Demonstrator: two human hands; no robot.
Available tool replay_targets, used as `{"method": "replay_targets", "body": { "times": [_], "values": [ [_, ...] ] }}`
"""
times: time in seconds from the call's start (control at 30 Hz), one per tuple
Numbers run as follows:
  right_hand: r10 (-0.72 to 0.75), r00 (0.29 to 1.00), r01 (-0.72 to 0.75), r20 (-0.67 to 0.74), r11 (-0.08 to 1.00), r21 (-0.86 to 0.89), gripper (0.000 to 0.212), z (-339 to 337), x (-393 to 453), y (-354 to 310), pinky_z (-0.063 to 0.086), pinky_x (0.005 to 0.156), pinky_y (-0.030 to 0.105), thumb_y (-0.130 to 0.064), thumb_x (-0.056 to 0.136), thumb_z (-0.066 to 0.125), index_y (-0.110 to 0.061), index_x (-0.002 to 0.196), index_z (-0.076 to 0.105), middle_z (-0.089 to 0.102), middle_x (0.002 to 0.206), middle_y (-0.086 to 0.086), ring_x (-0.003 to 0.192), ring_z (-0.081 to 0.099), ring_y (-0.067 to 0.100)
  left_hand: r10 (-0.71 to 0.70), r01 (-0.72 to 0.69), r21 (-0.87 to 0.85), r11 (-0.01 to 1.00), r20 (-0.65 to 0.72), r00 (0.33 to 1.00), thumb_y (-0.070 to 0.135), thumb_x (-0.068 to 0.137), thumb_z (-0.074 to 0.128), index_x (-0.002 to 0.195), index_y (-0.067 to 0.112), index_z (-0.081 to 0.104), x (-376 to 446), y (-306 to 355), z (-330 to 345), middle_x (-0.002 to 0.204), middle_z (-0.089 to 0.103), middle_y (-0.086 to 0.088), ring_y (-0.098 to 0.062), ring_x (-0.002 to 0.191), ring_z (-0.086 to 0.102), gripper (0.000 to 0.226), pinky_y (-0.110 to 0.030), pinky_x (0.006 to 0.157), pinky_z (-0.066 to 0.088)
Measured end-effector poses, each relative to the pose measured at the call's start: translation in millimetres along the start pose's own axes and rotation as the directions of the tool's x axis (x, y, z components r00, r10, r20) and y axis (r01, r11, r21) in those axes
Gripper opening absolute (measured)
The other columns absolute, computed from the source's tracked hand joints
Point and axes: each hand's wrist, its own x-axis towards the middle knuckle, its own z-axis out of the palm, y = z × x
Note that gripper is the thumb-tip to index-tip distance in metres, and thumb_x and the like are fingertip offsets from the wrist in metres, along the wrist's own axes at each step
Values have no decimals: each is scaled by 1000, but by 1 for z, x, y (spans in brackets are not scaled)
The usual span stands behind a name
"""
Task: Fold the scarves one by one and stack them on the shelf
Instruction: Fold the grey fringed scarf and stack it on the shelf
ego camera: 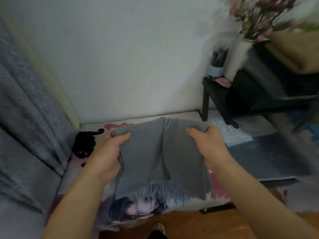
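Observation:
A grey scarf with a fringed lower edge hangs folded between my two hands, above a printed table surface. My left hand grips its upper left corner, thumb on top of the cloth. My right hand grips the upper right corner in the same way. The fringe reaches down to the table's front part. A black shelf unit stands at the back right against the wall.
A grey curtain hangs along the left side. A black plush toy lies at the table's back left. A pale vase with pink flowers and a cup of pencils stand on the shelf. Wooden floor shows below.

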Motion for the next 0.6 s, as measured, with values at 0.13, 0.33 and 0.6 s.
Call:
{"method": "replay_targets", "body": {
  "times": [0.13, 0.33, 0.6],
  "values": [
    [-335, 939, 342, 75, 929, -142, 21, 6, -82, -18, 48, 55, 17, -24, 90, 71, -27, 88, 50, 58, 78, -6, 68, 57, 2, 173, -178, -33, 983, -130, 976, 13, 100, 59, 112, 12, 67, -56, -21, 59, 111, 74, -14, -31, 104, 71, 15, -51, 97, 53],
    [-392, 911, 403, 128, 913, -67, 22, -7, -116, 9, 57, 64, 32, -15, 88, 70, -27, 87, 52, 59, 80, -6, 72, 59, 12, 126, -130, -28, 991, -102, 987, 25, 105, 49, 121, 22, 61, -112, -54, 114, 107, 75, -5, -19, 101, 73, 20, -41, 93, 56],
    [-436, 886, 459, 157, 871, -175, 16, -40, -143, 16, 53, 80, 15, -29, 93, 64, -36, 107, 59, 63, 98, -18, 91, 61, -6, 139, -139, 39, 989, 0, 990, 39, 88, 75, 128, 27, 49, -142, -75, 122, 117, 72, -4, -17, 106, 72, 49, -42, 98, 54]
  ]
}}
